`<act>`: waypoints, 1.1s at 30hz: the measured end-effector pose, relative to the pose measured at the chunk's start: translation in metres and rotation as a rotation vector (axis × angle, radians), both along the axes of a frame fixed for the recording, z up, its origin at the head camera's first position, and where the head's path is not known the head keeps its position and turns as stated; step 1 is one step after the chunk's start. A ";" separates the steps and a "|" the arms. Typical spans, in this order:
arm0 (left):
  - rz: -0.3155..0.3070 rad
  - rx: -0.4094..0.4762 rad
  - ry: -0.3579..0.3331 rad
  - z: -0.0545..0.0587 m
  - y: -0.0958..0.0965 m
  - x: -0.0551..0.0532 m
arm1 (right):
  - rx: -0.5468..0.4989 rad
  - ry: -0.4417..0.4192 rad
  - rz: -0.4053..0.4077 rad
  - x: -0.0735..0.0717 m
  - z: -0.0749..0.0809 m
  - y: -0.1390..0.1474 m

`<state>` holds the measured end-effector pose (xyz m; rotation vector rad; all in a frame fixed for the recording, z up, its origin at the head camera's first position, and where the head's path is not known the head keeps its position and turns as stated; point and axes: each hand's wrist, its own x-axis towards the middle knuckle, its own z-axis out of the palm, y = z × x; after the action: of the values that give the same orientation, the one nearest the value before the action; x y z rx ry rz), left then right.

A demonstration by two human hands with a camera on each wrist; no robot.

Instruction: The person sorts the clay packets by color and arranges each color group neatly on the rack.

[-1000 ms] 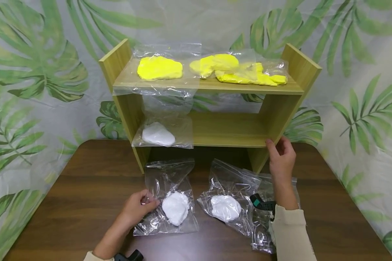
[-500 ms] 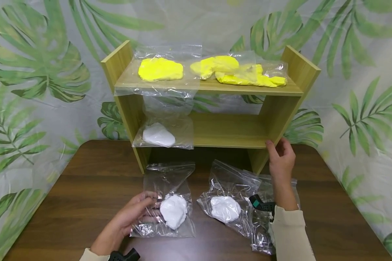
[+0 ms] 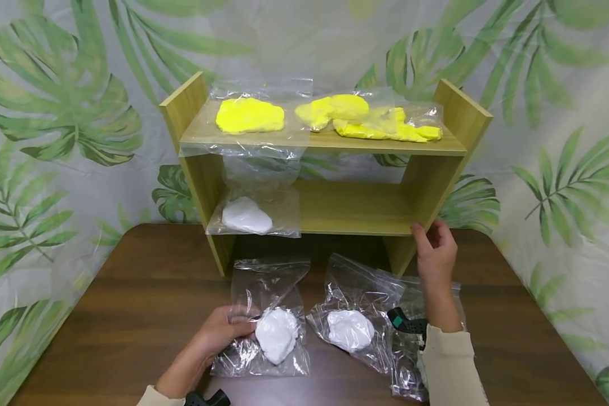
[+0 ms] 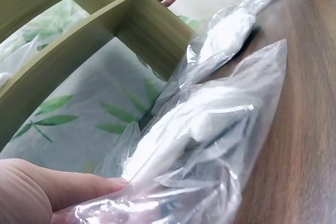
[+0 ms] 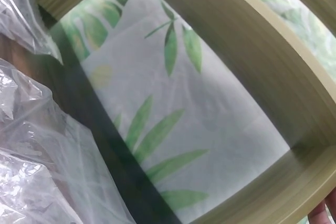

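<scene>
My left hand (image 3: 222, 331) pinches the left side of a clear zip bag (image 3: 270, 276) lying in front of the shelf. Its thumb (image 4: 84, 186) lies on top of the plastic, and the other fingers show through from beneath. Inside is a flattened white lump (image 3: 277, 336), soft like dough or clay. My right hand (image 3: 436, 256) grips the right side panel of a small wooden shelf (image 3: 438, 183) at middle-board height, thumb on the front edge. Only its fingertips (image 5: 321, 214) show at the corner of the right wrist view.
Another bagged white lump (image 3: 351, 330) lies right of centre, beside a crumpled clear bag (image 3: 406, 366) under my right forearm. Another bagged white lump (image 3: 246, 215) sits on the middle board's left. Yellow lumps in bags (image 3: 250, 116) line the top board. A leaf-patterned cloth (image 3: 71, 186) hangs behind.
My left hand slid its fingers under the bag's left side and brought the thumb down on it. The bag shifted left, then back right. The right hand kept its grip on the shelf.
</scene>
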<state>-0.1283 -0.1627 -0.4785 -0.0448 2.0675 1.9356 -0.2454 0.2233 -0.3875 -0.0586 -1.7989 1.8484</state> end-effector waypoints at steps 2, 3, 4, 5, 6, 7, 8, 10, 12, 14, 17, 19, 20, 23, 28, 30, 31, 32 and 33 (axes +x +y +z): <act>-0.019 0.036 -0.015 0.000 -0.002 0.000 | 0.004 0.008 -0.010 -0.002 -0.004 0.000; -0.026 0.049 -0.025 0.000 -0.003 0.000 | 0.008 0.007 -0.016 -0.004 -0.007 0.001; -0.035 0.057 -0.035 0.000 -0.003 0.000 | 0.011 0.004 -0.021 -0.007 -0.010 0.003; -0.037 0.065 -0.048 0.000 -0.003 0.000 | 0.016 0.002 -0.027 -0.009 -0.012 0.005; -0.043 0.071 -0.057 0.001 -0.002 0.000 | 0.023 -0.005 -0.032 -0.010 -0.013 0.007; -0.051 0.081 -0.063 0.001 -0.002 0.000 | 0.031 -0.012 -0.038 -0.012 -0.015 0.008; -0.062 0.089 -0.070 0.001 -0.002 0.000 | 0.032 -0.014 -0.038 -0.011 -0.014 0.007; -0.088 0.094 -0.069 0.002 -0.003 0.000 | 0.036 -0.014 -0.035 -0.006 -0.009 0.004; -0.112 0.110 -0.069 0.002 -0.004 0.000 | 0.038 -0.012 -0.031 -0.001 -0.004 0.000; -0.124 0.127 -0.071 0.001 -0.004 0.000 | 0.034 -0.002 -0.023 0.004 0.002 -0.004; -0.108 0.158 -0.072 -0.003 -0.003 -0.001 | 0.028 0.006 -0.016 0.005 0.003 -0.005; -0.088 0.173 -0.072 -0.006 -0.002 -0.001 | 0.029 0.005 -0.015 0.005 0.004 -0.006; -0.079 0.180 -0.074 -0.006 -0.001 -0.002 | 0.031 0.002 -0.015 0.005 0.004 -0.006; -0.061 0.187 -0.082 -0.008 0.001 -0.002 | 0.034 0.003 -0.012 0.006 0.005 -0.007; -0.063 0.223 -0.130 -0.008 0.003 -0.001 | 0.033 0.010 -0.007 0.006 0.004 -0.006; -0.064 0.239 -0.142 -0.007 0.003 -0.002 | 0.034 0.003 -0.008 0.004 0.002 -0.005; -0.065 0.244 -0.144 -0.007 0.003 -0.002 | 0.035 -0.003 -0.009 0.003 0.001 -0.004; -0.066 0.246 -0.142 -0.007 0.003 -0.002 | 0.034 -0.009 -0.010 0.002 -0.001 -0.003; -0.066 0.249 -0.140 -0.007 0.003 -0.002 | 0.032 -0.013 -0.012 -0.001 -0.004 -0.002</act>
<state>-0.1299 -0.1596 -0.4858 -0.0544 1.7071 2.0701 -0.2459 0.2217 -0.3913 -0.0692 -1.8325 1.8143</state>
